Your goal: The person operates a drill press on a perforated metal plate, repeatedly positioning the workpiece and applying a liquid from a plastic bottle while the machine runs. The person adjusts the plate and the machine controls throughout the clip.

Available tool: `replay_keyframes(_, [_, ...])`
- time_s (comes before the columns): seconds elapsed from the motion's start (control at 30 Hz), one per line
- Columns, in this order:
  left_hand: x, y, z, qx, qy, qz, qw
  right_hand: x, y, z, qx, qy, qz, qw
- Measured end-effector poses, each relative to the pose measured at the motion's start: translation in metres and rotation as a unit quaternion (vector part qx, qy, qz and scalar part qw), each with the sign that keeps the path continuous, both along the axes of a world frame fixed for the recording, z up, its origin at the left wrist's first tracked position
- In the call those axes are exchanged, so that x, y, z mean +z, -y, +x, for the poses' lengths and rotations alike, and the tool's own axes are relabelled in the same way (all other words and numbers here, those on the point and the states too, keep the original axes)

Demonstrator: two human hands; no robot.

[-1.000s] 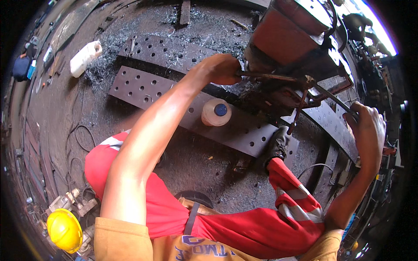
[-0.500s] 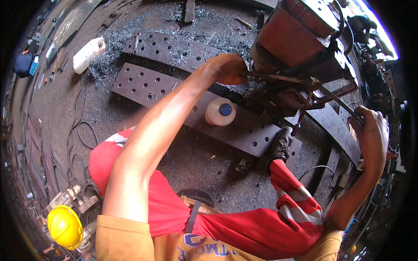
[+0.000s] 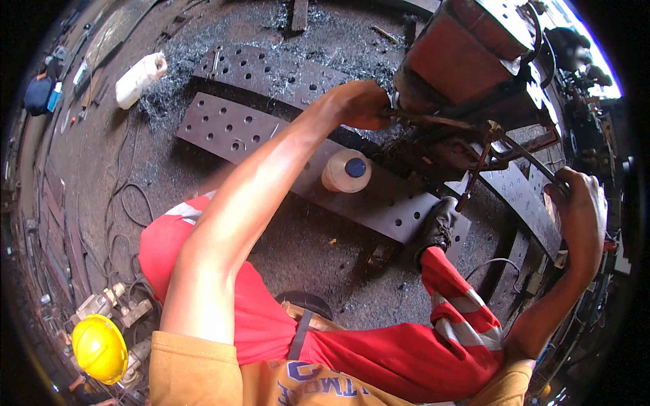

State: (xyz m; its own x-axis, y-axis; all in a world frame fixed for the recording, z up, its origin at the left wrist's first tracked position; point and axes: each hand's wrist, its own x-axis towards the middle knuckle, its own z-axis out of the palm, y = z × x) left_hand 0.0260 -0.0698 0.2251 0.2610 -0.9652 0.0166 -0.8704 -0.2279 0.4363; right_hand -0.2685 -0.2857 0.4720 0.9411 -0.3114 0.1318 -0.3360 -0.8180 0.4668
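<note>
A red box-shaped machine point(image 3: 467, 57), which looks like a drill press, stands at the upper right over drilled steel plates. A feed handle point(image 3: 493, 128) with three metal spokes sits on its near side. My left hand point(image 3: 367, 106) is closed around the end of the left spoke. The right spoke's far end is in my right hand point(image 3: 583, 206), fingers curled around it. The third spoke points down toward my dark boot point(image 3: 441, 223), which rests on the nearer steel plate point(image 3: 376, 213). A translucent bottle with a blue cap point(image 3: 345, 172) stands upright on that plate, below my left forearm.
Another drilled plate point(image 3: 254, 66) lies behind, strewn with metal shavings and a small wrench point(image 3: 216, 59). A white jug point(image 3: 139, 81) lies at the upper left. Cables point(image 3: 132, 193) loop across the floor. A yellow hard hat point(image 3: 99, 348) sits at the lower left.
The whole view has shifted very slightly. Both hands keep hold of the same spokes, and the handle stands at nearly the same angle.
</note>
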Motion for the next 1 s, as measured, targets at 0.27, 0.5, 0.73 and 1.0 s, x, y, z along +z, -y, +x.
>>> replay_keyframes(0.27, [0.004, 0.002, -0.003, -0.001, 0.0, 0.02, 1.0, -0.024, -0.036, 0.018, 0.079, 0.079, -0.012, 0.994])
replay_keyframes(0.5, [0.004, 0.001, 0.001, 0.004, 0.032, 0.041, 0.999, -0.228, -0.09, 0.07, 0.182, -0.269, 0.386, 0.863])
replay_keyframes(0.73, [0.003, 0.002, -0.002, 0.004, -0.024, 0.032, 0.999, -0.451, -0.17, 0.068, 0.088, 0.158, 0.716, 0.674])
replay_keyframes(1.0, [0.012, -0.005, -0.002, -0.011, -0.028, 0.013, 0.999, -0.437, -0.229, 0.071, -0.105, 0.355, 0.778, 0.507])
